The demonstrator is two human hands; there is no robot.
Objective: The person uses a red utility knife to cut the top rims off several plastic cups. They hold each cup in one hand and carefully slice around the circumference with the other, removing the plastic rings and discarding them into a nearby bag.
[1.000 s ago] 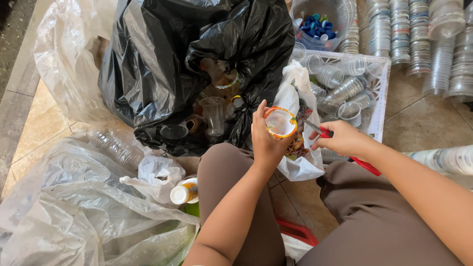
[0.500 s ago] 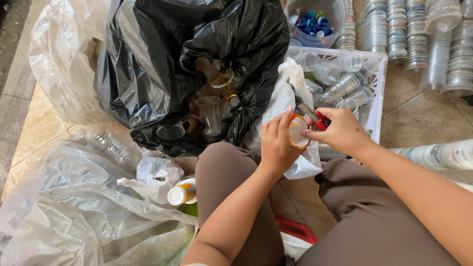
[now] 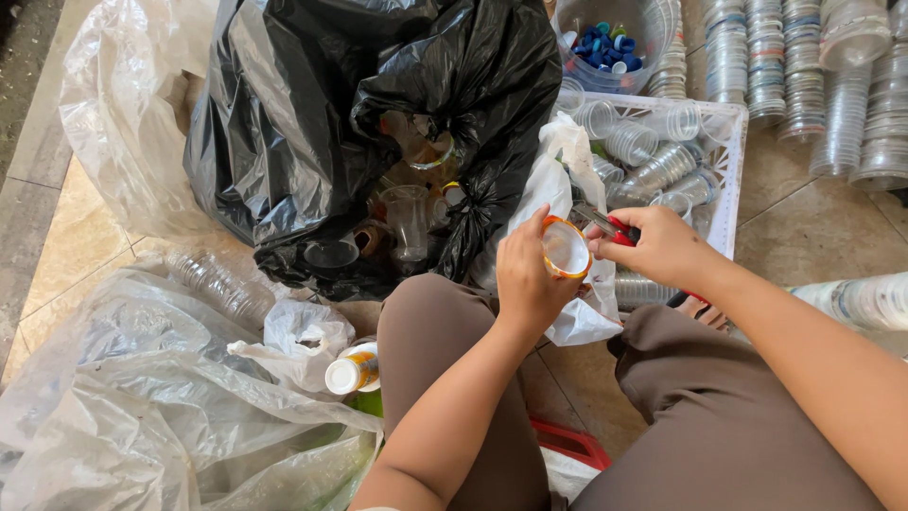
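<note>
- Tiled floor (image 3: 813,222) in tan stone runs under everything, seen from above past the person's brown-clad knees.
- Filling the ten to twelve o'clock area, a big black rubbish bag (image 3: 312,123) gapes open, with used clear cups (image 3: 407,216) and lids jumbled in its mouth.
- At eight o'clock lies a heap of clear plastic bags (image 3: 123,407); a crushed clear bottle (image 3: 213,284) rests on its upper edge, and a small bottle with a white cap (image 3: 352,372) pokes out beside the left knee.
- At one to two o'clock sits a white plastic crate (image 3: 724,203) holding clear cups on their sides.
- Along the top right edge stand stacks of clear lids and cups (image 3: 804,76), and at twelve o'clock a clear tub of blue bottle caps (image 3: 605,43).
- A white plastic bag (image 3: 567,189) hangs between the black bag and the crate, just behind the hands.
- The left hand (image 3: 525,284), near the picture's centre, is curled around a clear cup with an orange rim (image 3: 566,248), its mouth tipped toward the camera.
- The right hand (image 3: 662,248), at three o'clock from the cup and just beside it, is closed on a red-handled tool (image 3: 619,229) whose metal tip touches the cup's rim; I cannot tell what kind of tool it is.
</note>
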